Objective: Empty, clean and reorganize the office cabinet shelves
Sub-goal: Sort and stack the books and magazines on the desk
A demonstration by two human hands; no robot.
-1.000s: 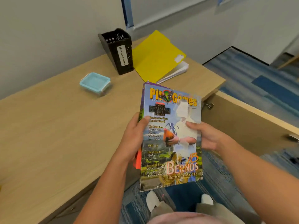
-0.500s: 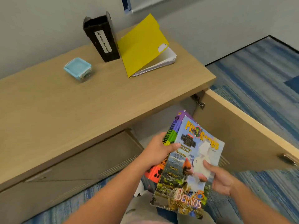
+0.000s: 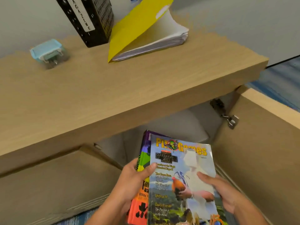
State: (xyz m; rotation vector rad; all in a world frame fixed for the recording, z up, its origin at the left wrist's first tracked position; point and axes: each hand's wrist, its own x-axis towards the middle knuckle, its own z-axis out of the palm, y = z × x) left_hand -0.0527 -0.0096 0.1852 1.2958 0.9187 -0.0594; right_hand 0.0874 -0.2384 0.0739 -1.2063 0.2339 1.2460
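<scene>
Low centre of frame: magazine [image 3: 181, 181] atop colourful book [image 3: 142, 184], both gripped btwn hands. Left hand [image 3: 134, 179] curls round left edges, thumb on cover; right hand [image 3: 222, 194] holds right edge, w/ open cabinet [image 3: 178, 125] just behind.

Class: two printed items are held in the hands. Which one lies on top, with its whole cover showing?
The Pit Games magazine. It lies on top, under the right hand; the multicoloured book beneath shows only its left edge, by the left hand.
</scene>
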